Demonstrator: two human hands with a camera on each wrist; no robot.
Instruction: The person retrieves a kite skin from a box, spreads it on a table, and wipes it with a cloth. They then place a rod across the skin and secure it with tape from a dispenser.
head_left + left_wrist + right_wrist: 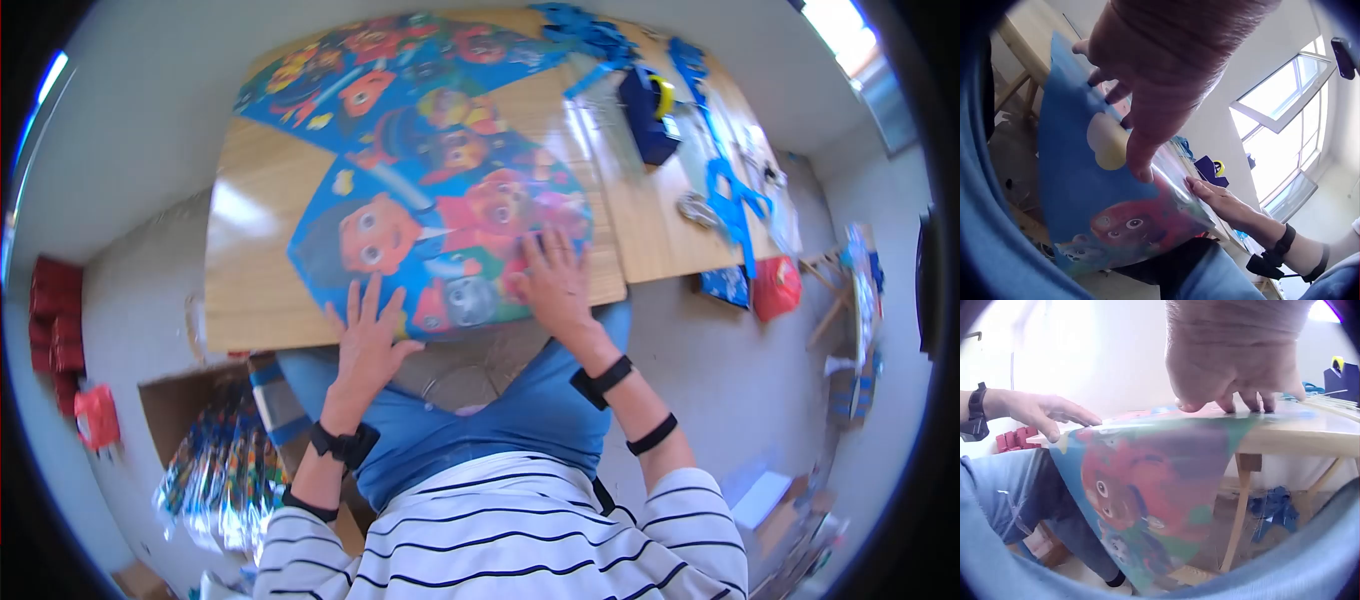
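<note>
A glossy printed sheet (325, 240) with cartoon characters on blue lies over the front of a wooden table (250, 170). Its near part hangs down past the table edge, as the right wrist view shows. My left hand (368, 335) rests on the sheet near that edge, fingers spread. To its right, my right hand (556, 285) presses on the sheet with straight fingers, its fingertips on the surface (1247, 403). Neither hand grips the sheet. A similar printed piece (300, 95) covers the far left of the tabletop.
A dark blue tape dispenser (645, 120) with a yellow roll stands at the table's right. Blue strips (735, 205) trail around it and over the edge. A cardboard box (180, 400) with shiny packets stands on the floor at left. A red bag (777, 288) lies at right.
</note>
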